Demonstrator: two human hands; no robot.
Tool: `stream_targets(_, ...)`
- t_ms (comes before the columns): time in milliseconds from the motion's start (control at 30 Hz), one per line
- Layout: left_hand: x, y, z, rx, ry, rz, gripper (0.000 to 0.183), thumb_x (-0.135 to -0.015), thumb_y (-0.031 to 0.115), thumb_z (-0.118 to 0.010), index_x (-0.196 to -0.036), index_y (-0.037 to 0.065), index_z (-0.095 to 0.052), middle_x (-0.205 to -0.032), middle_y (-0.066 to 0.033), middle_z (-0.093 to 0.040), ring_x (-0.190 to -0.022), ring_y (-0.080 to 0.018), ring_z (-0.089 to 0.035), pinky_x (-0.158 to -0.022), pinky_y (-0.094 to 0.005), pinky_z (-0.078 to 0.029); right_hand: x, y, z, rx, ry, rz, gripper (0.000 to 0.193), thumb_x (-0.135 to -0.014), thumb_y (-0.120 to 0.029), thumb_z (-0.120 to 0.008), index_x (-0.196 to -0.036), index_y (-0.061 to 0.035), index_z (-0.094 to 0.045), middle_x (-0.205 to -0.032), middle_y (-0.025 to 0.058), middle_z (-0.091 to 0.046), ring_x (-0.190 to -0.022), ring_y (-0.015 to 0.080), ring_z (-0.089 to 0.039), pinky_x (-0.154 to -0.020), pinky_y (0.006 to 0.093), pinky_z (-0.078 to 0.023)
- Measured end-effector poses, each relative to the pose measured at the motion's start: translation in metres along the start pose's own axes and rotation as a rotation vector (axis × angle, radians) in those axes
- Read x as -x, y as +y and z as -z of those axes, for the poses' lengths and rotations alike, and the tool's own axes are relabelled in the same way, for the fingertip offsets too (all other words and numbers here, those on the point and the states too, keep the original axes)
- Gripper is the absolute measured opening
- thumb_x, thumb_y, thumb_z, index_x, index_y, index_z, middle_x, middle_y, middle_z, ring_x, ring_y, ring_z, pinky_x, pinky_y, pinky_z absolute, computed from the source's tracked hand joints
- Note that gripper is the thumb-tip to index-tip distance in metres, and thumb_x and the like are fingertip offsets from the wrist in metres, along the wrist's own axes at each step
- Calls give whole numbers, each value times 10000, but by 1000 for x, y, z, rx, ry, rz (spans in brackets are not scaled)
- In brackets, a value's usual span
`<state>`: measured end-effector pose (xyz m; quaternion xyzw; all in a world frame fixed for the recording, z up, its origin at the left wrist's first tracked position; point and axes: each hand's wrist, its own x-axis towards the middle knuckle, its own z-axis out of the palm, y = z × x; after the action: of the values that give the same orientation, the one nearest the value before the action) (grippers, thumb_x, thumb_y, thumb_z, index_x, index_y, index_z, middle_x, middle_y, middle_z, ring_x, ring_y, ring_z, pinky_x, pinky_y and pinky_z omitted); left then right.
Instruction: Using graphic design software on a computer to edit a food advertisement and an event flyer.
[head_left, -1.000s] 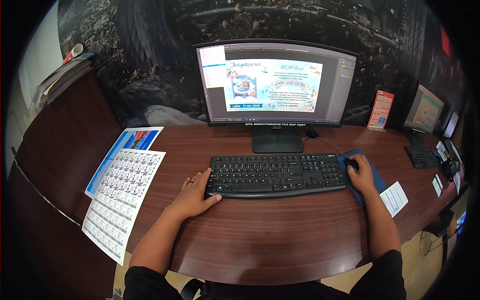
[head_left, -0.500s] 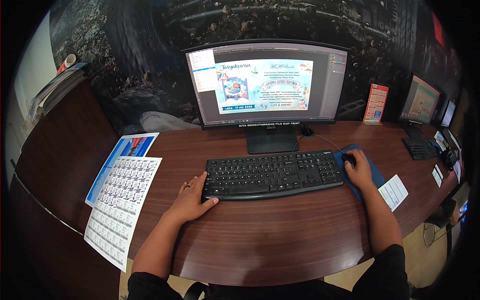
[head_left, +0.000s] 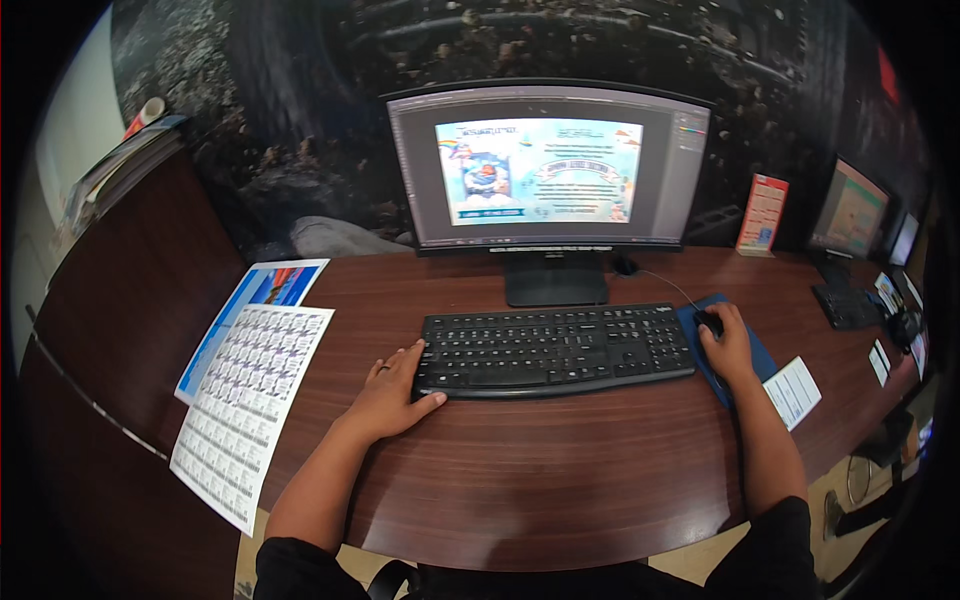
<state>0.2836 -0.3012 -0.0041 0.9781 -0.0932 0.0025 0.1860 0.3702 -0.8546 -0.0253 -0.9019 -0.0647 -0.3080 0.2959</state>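
My left hand [head_left: 390,395] lies at the left end of the black keyboard [head_left: 560,350], fingers stretched along its edge and thumb at the front corner. Nothing is held in it. On the right, my right hand [head_left: 728,345] is wrapped over a black computer mouse [head_left: 709,322], which is partly hidden by the fingers. The mouse rests on a dark blue mouse pad [head_left: 757,352]. Behind the keyboard stands a wide monitor [head_left: 660,180], showing a pale blue card design with a framed picture and text on a dark grey editing window.
Printed sheets [head_left: 255,390] lie at the left of the wooden desk [head_left: 540,470], one hanging over its edge. A white paper slip [head_left: 795,393] sits by my right forearm. Further right are a red-and-white desk calendar [head_left: 762,215], a second monitor [head_left: 850,208] and another keyboard [head_left: 848,305].
The white drop-down menu at the screen's upper left has gone. The whole view has shifted slightly, with the scene lying further right and blurrier. Both hands keep their places on keyboard and mouse.
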Motion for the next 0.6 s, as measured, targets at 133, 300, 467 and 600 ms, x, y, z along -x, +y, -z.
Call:
stream_targets(133,-3,3,-1,21,1,-33,967,-933,555,-660,-1617,4,-257,-1599,-307,-382,-1531,-426,-317,-1248,-573,-205,3,12,5,-8,-46,50,280,-828,-49,-727,-1099,-8,-669,-1233,197,-628,-1168,394,-632,-997,414,-503)
stream_targets(300,0,2,0,-2,-14,-1,978,-942,574,-638,-1630,14,-226,-1588,-322,-389,-1541,-423,-299,-1256,-569,-186,1,12,0,2,-41,47,279,-834,-52,-732,-1100,5,-670,-1250,209,-623,-1207,397,-615,-1023,413,-490)
stream_targets(467,1,1,0,-6,-25,10,982,-943,585,-632,-1634,22,-218,-1594,-322,-381,-1546,-420,-289,-1261,-563,-176,1,11,2,19,-48,36,279,-836,-52,-732,-1100,12,-669,-1255,206,-621,-1218,399,-608,-1030,417,-486)
stream_targets(600,0,0,-1,-1,-29,11,985,-941,587,-635,-1634,24,-219,-1596,-318,-381,-1545,-421,-290,-1261,-563,-176,0,4,1,8,-41,26,279,-834,-45,-729,-1102,8,-669,-1249,205,-623,-1222,392,-607,-1038,418,-483)
